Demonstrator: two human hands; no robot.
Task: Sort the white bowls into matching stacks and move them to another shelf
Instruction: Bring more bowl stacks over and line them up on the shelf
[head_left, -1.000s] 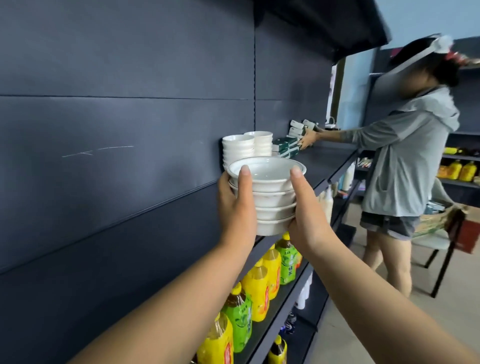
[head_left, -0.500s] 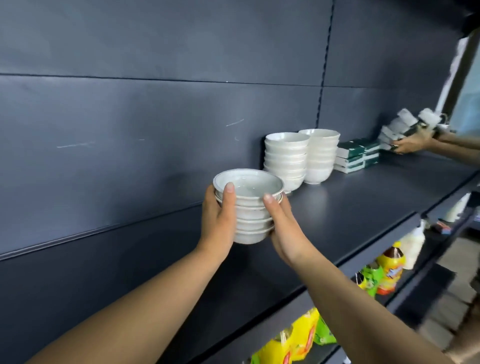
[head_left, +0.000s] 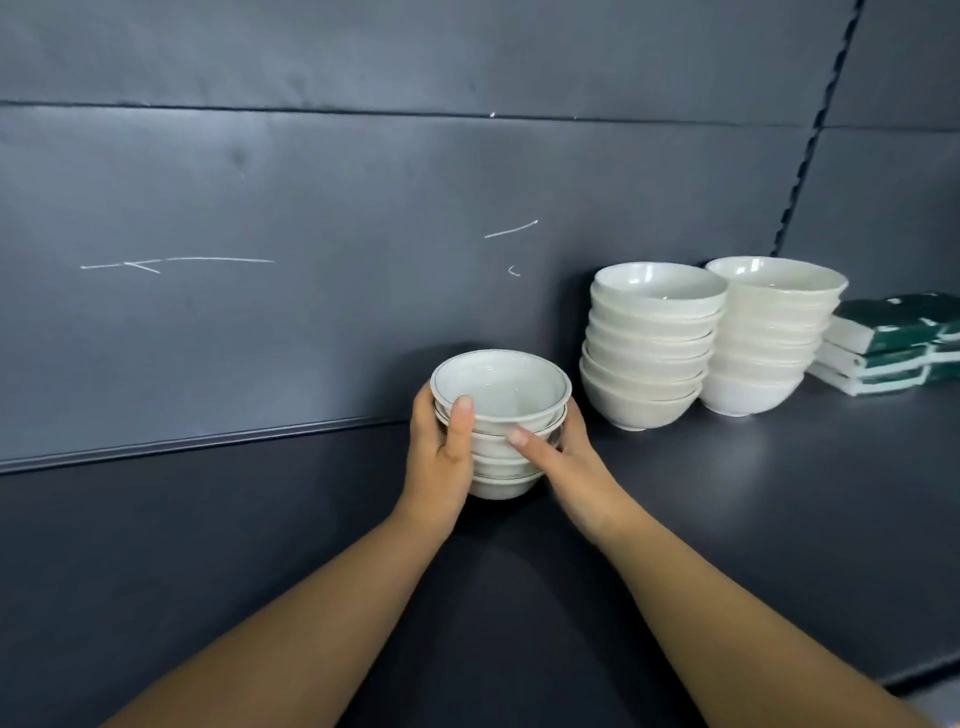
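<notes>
Both hands were on a small stack of bowls (head_left: 501, 387) (white, thin dark line round the rim, about four deep). The left hand (head_left: 439, 457) gripped the stack's left side, thumb laid up the near face to the top bowl's rim, the other fingers wrapped behind and out of sight. The right hand (head_left: 569, 465) gripped the right side, its fingers (head_left: 530, 444) curled across the front of the middle bowls. Both hands were closed round the stack, not loose.

The stack sat low at the back of the dark shelf (head_left: 753, 519), close to the grey back panel (head_left: 311, 338). Its base looked to be on the shelf or just off it; the angle was too poor to tell which.

To the right, apart from the held stack, stood a taller stack (head_left: 649, 353) of plain white bowls, upright. A second tall stack (head_left: 771, 338) stood just beside that one, the two touching or nearly so. Further right at the frame edge lay a pile of green-and-white packs (head_left: 893, 345), flat, just beside the second stack.

The back panel carried a few thin white scratches (head_left: 176, 261).
</notes>
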